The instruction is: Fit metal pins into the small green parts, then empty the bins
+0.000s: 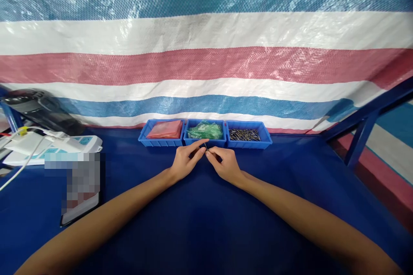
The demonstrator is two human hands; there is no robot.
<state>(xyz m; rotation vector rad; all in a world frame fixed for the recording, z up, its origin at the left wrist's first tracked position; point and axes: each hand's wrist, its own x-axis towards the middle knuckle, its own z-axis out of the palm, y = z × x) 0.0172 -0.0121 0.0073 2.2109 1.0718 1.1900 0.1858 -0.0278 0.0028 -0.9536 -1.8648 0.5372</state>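
Note:
My left hand (187, 160) and my right hand (226, 164) meet just in front of the middle blue bin (206, 142). Between their fingertips is a small dark screw (206, 146), roughly upright. The right fingers pinch its lower end, while the left index finger reaches over its top with the thumb beside it. Green plastic bags (206, 130) fill the middle bin. Red bags (165, 129) lie in the left bin (161, 142). Many loose screws (244, 135) cover the bottom of the right bin (250, 144).
A phone (82, 206), partly blurred out, lies on the blue table (206, 223) at the left. Behind it are a power strip (90, 142) with white cables and a dark bottle (48, 109). A striped sheet (206, 64) hangs behind; a blue metal frame (363, 137) stands right.

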